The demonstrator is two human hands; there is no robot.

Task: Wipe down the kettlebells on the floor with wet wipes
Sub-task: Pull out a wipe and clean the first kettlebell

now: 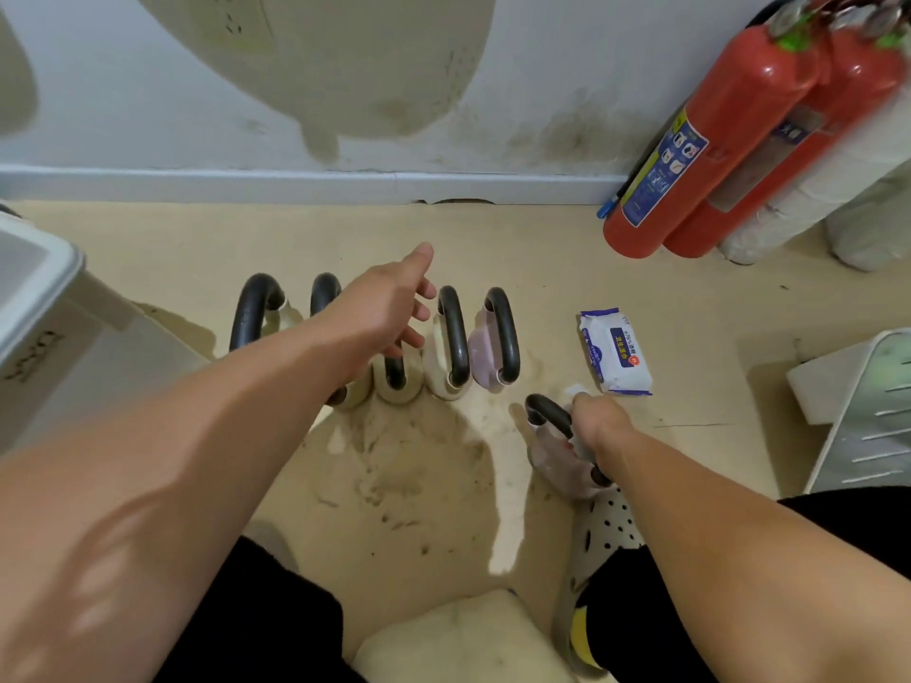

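Six kettlebells stand on the beige floor (pixel 197 248). A row of five (pixel 453 337) sits at centre frame, four cream-bodied and one pink, all with black handles. The sixth kettlebell (pixel 552 451), pinkish, sits lower and right of centre. One blue-and-white wet-wipe pack (pixel 616 352) lies right of the row, its print too blurred to read. Two red fire extinguishers (pixel 710 155) lean at upper right. The left hand (pixel 389 308) hovers over the row, fingers spread and holding nothing. The right hand (pixel 596 416) grips the sixth kettlebell's handle, with a white wipe (pixel 576 390) at its fingertips.
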